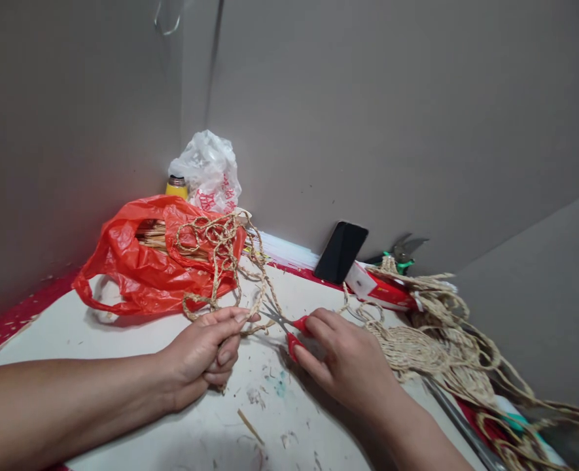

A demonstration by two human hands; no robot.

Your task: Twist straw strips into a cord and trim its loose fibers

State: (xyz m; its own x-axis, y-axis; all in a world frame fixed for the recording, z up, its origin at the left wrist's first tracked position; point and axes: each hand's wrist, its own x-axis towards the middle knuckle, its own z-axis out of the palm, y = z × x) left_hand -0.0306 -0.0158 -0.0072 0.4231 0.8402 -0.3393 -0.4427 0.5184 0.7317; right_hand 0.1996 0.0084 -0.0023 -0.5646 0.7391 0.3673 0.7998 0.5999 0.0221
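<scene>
Between the thumb and fingers of my left hand (210, 347) a twisted straw cord (257, 302) is pinched. The cord runs up in loops over a red plastic bag (152, 288) that has dry straw strips (152, 237) inside it. My right hand (343, 360) has its fingers in the red handles of a pair of scissors (280, 319). The scissors' blades are spread and point toward the cord near my left fingertips. Whether the blades touch the cord I cannot tell.
Coiled straw cord (417, 347) is heaped on the right. A phone (341, 252) leans at the back by a red box (385, 288) and green-handled pruning shears (404, 252). Behind the red bag stand a yellow bottle (176, 188) and a clear plastic bag (208, 170). Straw scraps litter the white tabletop (137, 386).
</scene>
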